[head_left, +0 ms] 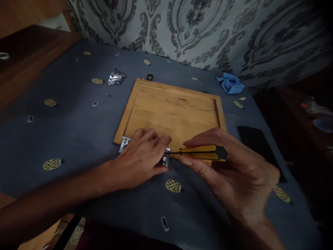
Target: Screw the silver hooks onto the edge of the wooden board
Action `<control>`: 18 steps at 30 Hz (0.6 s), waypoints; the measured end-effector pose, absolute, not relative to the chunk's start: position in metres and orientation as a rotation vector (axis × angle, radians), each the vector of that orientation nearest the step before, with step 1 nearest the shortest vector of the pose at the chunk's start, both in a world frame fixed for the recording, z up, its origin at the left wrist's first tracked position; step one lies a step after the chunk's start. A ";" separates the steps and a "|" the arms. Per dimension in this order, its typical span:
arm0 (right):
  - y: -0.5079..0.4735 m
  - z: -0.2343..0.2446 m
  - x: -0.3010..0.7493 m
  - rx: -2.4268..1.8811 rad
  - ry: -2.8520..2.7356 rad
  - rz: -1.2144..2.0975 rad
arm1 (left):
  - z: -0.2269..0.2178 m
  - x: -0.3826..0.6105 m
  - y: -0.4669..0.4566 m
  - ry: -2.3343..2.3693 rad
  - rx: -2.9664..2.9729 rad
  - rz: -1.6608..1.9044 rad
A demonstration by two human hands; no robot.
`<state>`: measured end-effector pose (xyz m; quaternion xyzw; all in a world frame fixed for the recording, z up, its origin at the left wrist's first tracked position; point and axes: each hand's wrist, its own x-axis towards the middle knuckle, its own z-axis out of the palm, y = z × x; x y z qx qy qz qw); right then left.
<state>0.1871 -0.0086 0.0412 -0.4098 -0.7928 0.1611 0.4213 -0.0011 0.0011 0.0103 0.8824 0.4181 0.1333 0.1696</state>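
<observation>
Head view: what's gripped?
– Right hand (241,168) pinches a yellow-black screwdriver (199,153) at a shiny hinge (165,161); left hand (140,153) curls there, grip unclear.
– Wooden panel (171,113)?
– Rectangular, grained, on the desk (78,139).

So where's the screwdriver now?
In the head view, the screwdriver is right of centre in the right hand, its shaft pointing left toward a hinge beside the left hand, at the near edge of the wooden board.
</observation>
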 end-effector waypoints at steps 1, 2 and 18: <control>-0.009 0.045 0.187 -1.055 -2.019 0.370 | 0.010 -0.001 0.001 1.183 2.504 0.378; -0.009 0.048 0.188 -1.074 -2.048 0.351 | 0.010 -0.001 0.001 1.177 2.501 0.378; -0.001 0.051 0.201 -1.033 -2.088 0.608 | 0.010 -0.001 0.001 1.180 2.492 0.364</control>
